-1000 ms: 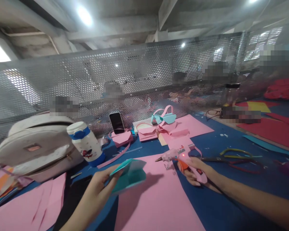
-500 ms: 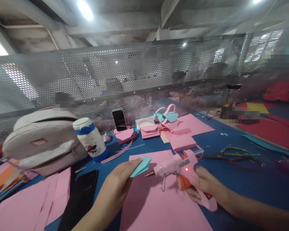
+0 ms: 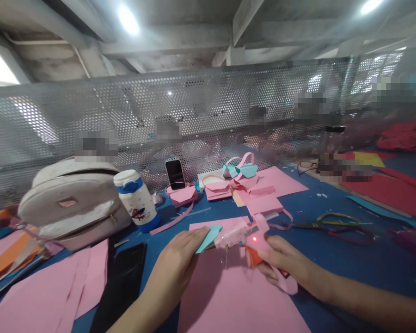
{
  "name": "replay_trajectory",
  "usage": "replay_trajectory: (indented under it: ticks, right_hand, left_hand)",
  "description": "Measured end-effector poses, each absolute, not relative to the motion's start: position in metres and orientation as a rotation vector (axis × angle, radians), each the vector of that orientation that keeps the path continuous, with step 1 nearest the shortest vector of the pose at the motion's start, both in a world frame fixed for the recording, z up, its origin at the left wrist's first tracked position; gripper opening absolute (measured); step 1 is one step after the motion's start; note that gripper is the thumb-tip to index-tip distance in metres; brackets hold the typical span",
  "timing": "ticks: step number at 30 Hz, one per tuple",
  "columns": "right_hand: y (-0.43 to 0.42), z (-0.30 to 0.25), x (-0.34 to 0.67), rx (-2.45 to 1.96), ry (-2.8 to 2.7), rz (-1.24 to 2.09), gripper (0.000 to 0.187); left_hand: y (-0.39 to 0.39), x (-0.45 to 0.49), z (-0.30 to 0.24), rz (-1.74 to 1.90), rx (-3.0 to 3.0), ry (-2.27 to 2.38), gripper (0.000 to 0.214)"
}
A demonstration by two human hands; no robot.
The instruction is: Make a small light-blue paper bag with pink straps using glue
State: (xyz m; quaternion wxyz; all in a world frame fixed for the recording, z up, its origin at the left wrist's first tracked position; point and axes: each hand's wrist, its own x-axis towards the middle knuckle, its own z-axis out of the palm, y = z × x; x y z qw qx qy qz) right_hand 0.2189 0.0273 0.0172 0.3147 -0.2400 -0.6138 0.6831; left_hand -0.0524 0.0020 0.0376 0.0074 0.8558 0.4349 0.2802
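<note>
My left hand is closed on a small folded piece of turquoise paper, pinching it above the table. In my right hand is a pink hot glue gun with an orange trigger and a lit red light. Its nozzle points left and is at the turquoise paper, its tip hidden behind the paper's edge; whether they touch I cannot tell. Beneath both hands lies a large pink paper sheet. Small pink paper bags and one with a turquoise bow stand beyond.
On the left are a pale backpack, a white and blue bottle, a black phone-like slab and pink sheets. A phone leans at the back. Scissors lie right, before red sheets. A perforated metal screen stands behind.
My right hand has brought the glue gun left, so its nozzle is now at the turquoise paper. The left hand still holds the paper. The view has shifted slightly.
</note>
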Motion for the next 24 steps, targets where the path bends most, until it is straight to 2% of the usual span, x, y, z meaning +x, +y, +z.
replay_trajectory:
  ticks: [15,24]
  right_hand:
    - [0.024,0.032,0.213,-0.726,-1.596,1.818,0.054]
    - [0.024,0.034,0.21,-0.67,-1.492,1.91,0.05]
  left_hand:
    - [0.002,-0.051,0.04,0.875,2.707,1.324,0.045]
    - [0.002,-0.049,0.041,0.861,2.725,1.344,0.043]
